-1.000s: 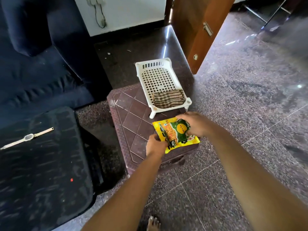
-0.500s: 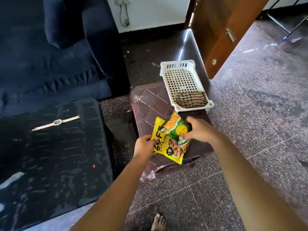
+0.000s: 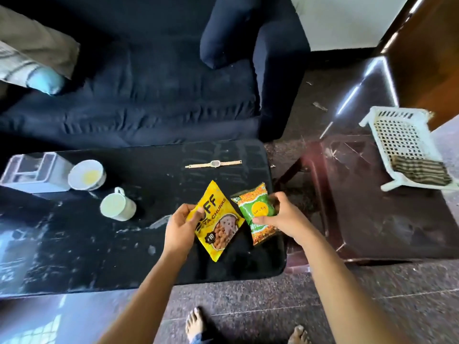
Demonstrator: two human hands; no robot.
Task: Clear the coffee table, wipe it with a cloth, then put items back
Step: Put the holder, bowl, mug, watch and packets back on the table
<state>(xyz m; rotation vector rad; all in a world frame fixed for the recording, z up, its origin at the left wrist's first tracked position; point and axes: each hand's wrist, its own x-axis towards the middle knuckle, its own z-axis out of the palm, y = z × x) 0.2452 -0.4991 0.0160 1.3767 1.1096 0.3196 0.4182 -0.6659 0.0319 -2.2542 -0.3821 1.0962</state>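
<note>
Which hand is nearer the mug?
Left. The left hand, holding the yellow packet, is just right of the mug over the table. The right hand, holding the green packet, is farther right, near the table's edge.

One head-worn wide-angle view looks steeply down from standing height over the black coffee table [image 3: 74, 244]; the sofa [image 3: 149, 95] lies beyond, bare feet [image 3: 196, 324] at the bottom edge, both forearms reaching in close.
</note>
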